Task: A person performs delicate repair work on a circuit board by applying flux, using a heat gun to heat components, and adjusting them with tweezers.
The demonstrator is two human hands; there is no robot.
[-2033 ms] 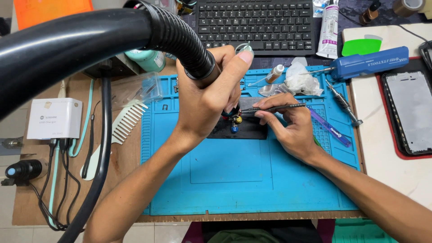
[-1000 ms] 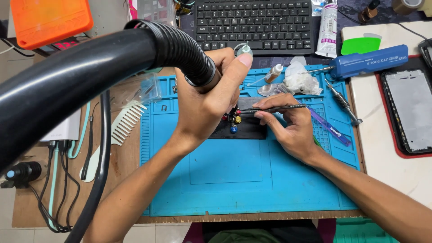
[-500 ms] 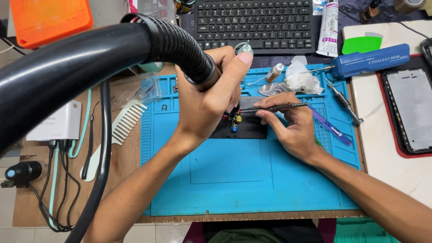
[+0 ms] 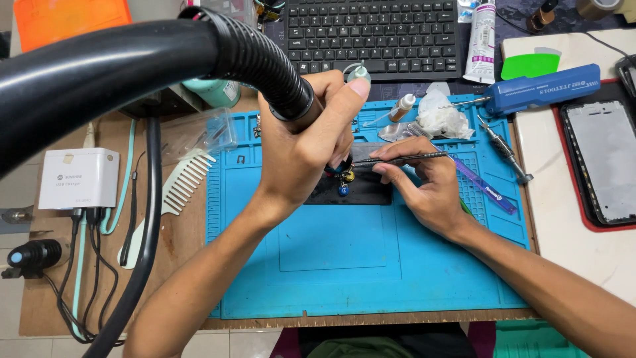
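My left hand (image 4: 301,156) grips the hose (image 4: 258,59) nozzle over the board (image 4: 354,189); right hand (image 4: 424,185) pinches tweezers (image 4: 397,159) just beside it. Risk: hose weight tugs my grip, nozzle knocks the tweezers' tips, parts shift.

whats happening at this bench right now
A person works over a small dark board on a blue mat. The left hand grips the end of a thick black ribbed hose, pointed down at the board. The right hand holds a thin metal tool, its tip at the same spot. A keyboard lies behind.
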